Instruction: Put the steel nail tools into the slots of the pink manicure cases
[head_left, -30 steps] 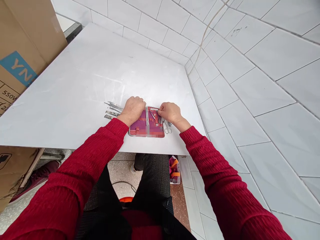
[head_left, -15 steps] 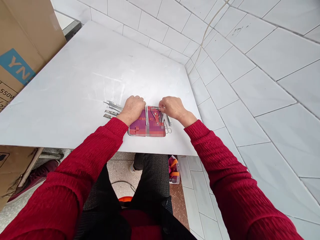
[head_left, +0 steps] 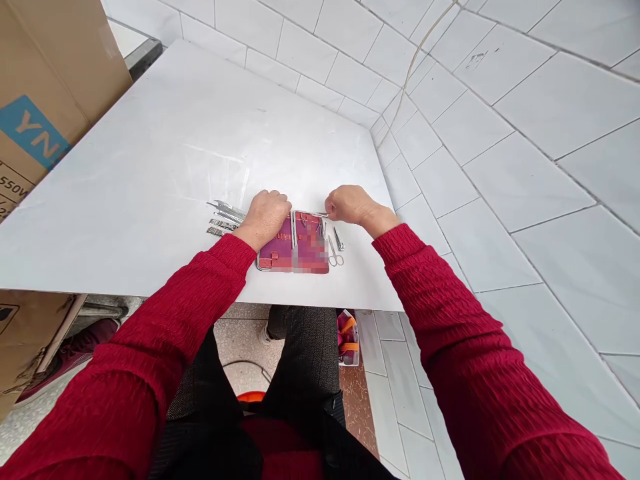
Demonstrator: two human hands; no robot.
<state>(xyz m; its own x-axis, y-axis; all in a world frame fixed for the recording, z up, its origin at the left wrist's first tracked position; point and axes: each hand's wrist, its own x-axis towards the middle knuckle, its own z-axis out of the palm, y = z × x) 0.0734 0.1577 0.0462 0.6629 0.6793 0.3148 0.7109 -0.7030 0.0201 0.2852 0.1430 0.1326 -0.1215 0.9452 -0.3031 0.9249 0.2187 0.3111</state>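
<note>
An open manicure case with a purple-red lining lies on the white table, some small tools in its right half. My left hand rests over the case's left half, fingers curled round its far edge. Beyond the case's upper right corner, my right hand is closed in a pinch on a slim metal manicure tool, whose kind I cannot make out. Small scissors and a nail clipper lie right of the case. Left of it, partly behind my left wrist, are several metal tools and nail clippers.
The white table meets tiled walls at the back and right. A large cardboard box stands at the left. Below the table's front edge sits a small container with purple and orange things. A cable runs down the wall corner.
My right hand has moved right, drawing the slim tool toward the case's right edge. The nail clipper on the right now shows more fully. My left hand has stayed in place.
</note>
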